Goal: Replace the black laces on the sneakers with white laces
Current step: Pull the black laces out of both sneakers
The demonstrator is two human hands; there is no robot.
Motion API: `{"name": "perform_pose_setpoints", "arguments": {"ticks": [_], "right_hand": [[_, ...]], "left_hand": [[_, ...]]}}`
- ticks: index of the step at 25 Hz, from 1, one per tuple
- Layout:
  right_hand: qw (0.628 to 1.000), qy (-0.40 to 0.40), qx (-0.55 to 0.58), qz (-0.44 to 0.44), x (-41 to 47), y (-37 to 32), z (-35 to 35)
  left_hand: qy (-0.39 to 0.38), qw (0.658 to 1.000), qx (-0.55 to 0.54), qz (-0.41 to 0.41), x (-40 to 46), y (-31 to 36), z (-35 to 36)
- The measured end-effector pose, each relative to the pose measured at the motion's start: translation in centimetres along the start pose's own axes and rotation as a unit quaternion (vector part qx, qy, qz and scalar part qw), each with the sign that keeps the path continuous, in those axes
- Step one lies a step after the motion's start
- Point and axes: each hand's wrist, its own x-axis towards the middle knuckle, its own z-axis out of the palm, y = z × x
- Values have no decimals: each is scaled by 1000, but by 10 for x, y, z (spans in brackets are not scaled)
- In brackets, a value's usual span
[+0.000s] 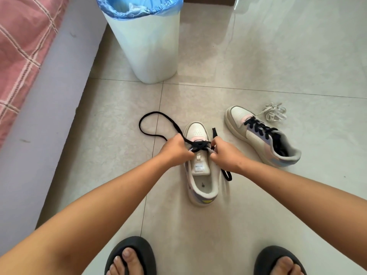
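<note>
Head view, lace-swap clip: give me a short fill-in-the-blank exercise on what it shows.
1. Both hands, left hand and right hand, pull a ____ lace out of the near sneaker.
2. The far sneaker lies to the ____ of the near one.
3. The bundle of white laces lies on the floor beside the ____ of the far sneaker.
4. The white bin has a ____ liner.

Missing words: black; right; toe; blue

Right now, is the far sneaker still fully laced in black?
Yes. The far sneaker shows its black lace crossing every visible eyelet row, untouched by either hand.
</note>
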Motion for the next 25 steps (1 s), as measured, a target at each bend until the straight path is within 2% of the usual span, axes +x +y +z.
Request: {"name": "perform_pose_setpoints", "arguments": {"ticks": [3,6,8,11,13,16,18,21,23,25], "right_hand": [[999,1,23,-31,-1,15,-3],[995,-5,86,-45,-1,15,-3],[992,9,123,-32,3,9,2],[977,45,210,7,11,4,9],[960,40,274,34,14,3,9],[949,18,311,44,17,2,5],[952,7,304,39,20,-1,3],[974,-13,226,26,24,-6,2],[980,-40,196,12,25,-7,-1],[971,-85,223,15,23,-6,-5]], "left_hand": [[-30,998,-59,-22,-1,-17,-7],[-28,998,-56,-20,3,-28,-5],[-20,998,-52,12,6,-25,0],[-31,996,-85,-1,12,-17,8],[-20,994,-102,-22,17,-17,10],[-5,996,-90,-13,21,-15,11],[-1,996,-84,-2,22,-13,12],[-28,997,-71,5,22,-14,11],[-59,994,-96,3,25,-17,11],[-85,986,-145,-8,24,-19,8]]}}
